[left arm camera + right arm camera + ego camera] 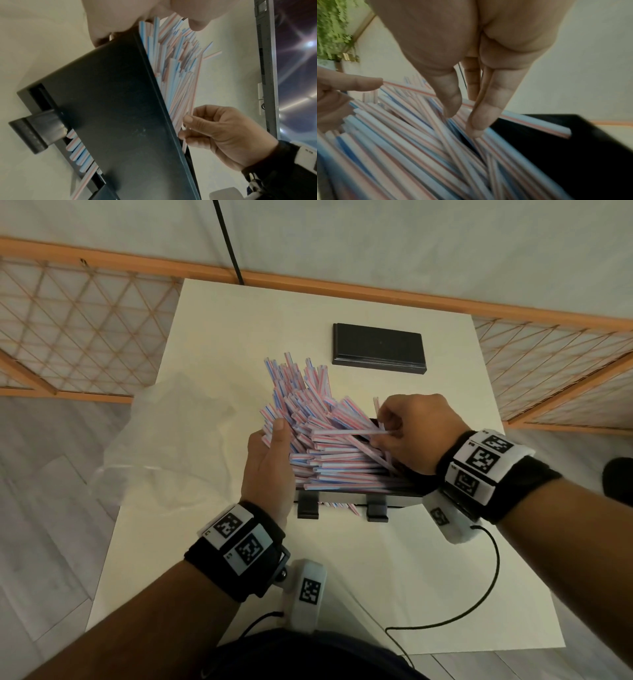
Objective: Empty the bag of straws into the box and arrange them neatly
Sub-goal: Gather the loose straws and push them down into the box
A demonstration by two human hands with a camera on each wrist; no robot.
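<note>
A heap of red-and-blue striped straws (318,440) lies in the black box (394,493) and fans out over its left end. My left hand (274,440) presses flat against the straws' left ends, thumb on top. My right hand (388,433) is over the box's right part and pinches a single straw between thumb and fingers. In the left wrist view the box (111,108) is seen from outside, with straws (176,67) sticking out and the right hand (187,125) pinching one. The right wrist view shows its fingertips (476,128) on the straws (402,135).
The emptied clear plastic bag (178,440) lies crumpled at the table's left edge. The box's black lid (378,347) lies flat at the back. The white table (342,577) is bare at the front apart from a black cable (479,594). A wooden lattice fence (68,320) stands behind.
</note>
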